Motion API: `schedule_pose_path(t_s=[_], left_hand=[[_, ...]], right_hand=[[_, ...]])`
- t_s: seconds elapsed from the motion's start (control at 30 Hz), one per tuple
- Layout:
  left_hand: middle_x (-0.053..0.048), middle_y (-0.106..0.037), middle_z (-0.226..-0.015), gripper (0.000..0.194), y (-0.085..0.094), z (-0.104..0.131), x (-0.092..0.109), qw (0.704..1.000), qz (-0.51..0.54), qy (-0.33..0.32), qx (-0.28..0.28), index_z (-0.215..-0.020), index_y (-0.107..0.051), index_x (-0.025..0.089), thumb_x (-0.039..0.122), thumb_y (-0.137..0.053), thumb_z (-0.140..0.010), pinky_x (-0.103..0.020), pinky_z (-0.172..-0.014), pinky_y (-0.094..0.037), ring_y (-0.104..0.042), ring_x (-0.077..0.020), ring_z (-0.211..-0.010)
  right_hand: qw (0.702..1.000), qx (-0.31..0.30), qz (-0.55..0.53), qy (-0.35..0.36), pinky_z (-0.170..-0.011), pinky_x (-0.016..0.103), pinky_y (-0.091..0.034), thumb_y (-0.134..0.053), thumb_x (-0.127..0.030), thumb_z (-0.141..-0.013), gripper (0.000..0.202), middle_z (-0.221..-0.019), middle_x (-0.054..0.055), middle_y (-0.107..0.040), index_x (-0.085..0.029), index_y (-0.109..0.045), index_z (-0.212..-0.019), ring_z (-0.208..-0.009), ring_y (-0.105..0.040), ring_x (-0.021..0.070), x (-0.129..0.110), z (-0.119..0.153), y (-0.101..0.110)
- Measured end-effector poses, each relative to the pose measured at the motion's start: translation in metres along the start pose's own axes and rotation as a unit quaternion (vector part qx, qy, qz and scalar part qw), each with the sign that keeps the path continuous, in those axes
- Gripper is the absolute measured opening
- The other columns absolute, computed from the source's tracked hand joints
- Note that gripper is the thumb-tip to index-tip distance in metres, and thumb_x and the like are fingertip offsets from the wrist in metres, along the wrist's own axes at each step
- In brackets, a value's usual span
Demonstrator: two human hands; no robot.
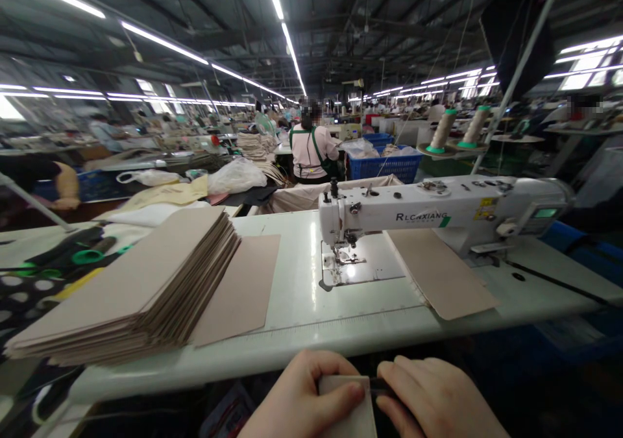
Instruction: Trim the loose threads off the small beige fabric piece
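- Tan, card-like stuff: a small flat piece (349, 407) sits at 6 o'clock in the view, below the near edge of the table (311, 334), held between both hands.
- The piece looks thin, light and fairly stiff, likely to bend rather than drape; its edges seem the best place to take hold, and a firm pinch should keep it from slipping.
- Left hand (296, 399): knuckles up, fingers curled together, thumb laid flat across the piece's upper left corner, pinching it.
- Right hand (435, 396): knuckles up, fingers pressed close together and curled over the piece's right edge, where something dark and narrow shows; what that is cannot be told.
- At 12 o'clock from the hands stands a white sewing machine (438, 214), with one tan sheet (440, 272) lying under its arm.
- At 10 o'clock a fanned stack of sheets (141, 289) rests partly on a single sheet (243, 289).
- Far off at 12 o'clock a person (311, 149) sits facing away.
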State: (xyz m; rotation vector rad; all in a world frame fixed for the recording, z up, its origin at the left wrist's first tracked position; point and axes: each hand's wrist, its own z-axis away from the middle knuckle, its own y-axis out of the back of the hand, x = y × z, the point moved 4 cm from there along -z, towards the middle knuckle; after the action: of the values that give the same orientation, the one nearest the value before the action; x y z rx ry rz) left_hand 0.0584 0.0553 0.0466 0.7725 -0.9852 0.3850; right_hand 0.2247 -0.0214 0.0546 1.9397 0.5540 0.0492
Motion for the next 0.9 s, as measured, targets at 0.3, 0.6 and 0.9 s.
schedule_pose_path(t_s=[0.3,0.6,0.9], left_hand=[[0.001,-0.063,-0.073,0.029,-0.006,-0.001,-0.012,0.998,0.053,0.034,-0.004,-0.083,-0.073,0.015,0.042,-0.064,-0.081,-0.019,-0.059,-0.038,-0.055,-0.0158,-0.073],[0.0,-0.07,-0.084,0.028,-0.002,0.0,-0.009,1.0,0.022,0.009,-0.004,-0.087,-0.076,0.018,0.042,-0.064,-0.082,-0.021,-0.068,-0.045,-0.06,-0.0203,-0.084],[0.001,-0.072,-0.081,0.024,-0.004,-0.004,-0.01,1.0,0.027,0.0,-0.006,-0.085,-0.076,0.017,0.038,-0.065,-0.081,-0.021,-0.069,-0.045,-0.062,-0.0196,-0.082]], right_hand=[[0.956,-0.063,-0.243,-0.149,-0.056,0.021,-0.043,-0.043,-0.038,-0.095,0.021,-0.074,-0.002,-0.063,-0.024,-0.056,-0.088,-0.062,-0.061,0.0133,0.013,0.013,-0.019],[0.999,-0.013,-0.013,-0.05,-0.056,0.027,-0.044,-0.045,-0.025,-0.092,0.014,-0.074,-0.001,-0.064,-0.023,-0.058,-0.091,-0.061,-0.063,0.0174,0.007,0.015,-0.019],[0.999,0.023,0.026,-0.012,-0.053,0.03,-0.036,-0.03,-0.03,-0.1,0.029,-0.071,-0.002,-0.062,-0.023,-0.055,-0.089,-0.058,-0.061,0.0153,0.002,0.011,-0.012]])
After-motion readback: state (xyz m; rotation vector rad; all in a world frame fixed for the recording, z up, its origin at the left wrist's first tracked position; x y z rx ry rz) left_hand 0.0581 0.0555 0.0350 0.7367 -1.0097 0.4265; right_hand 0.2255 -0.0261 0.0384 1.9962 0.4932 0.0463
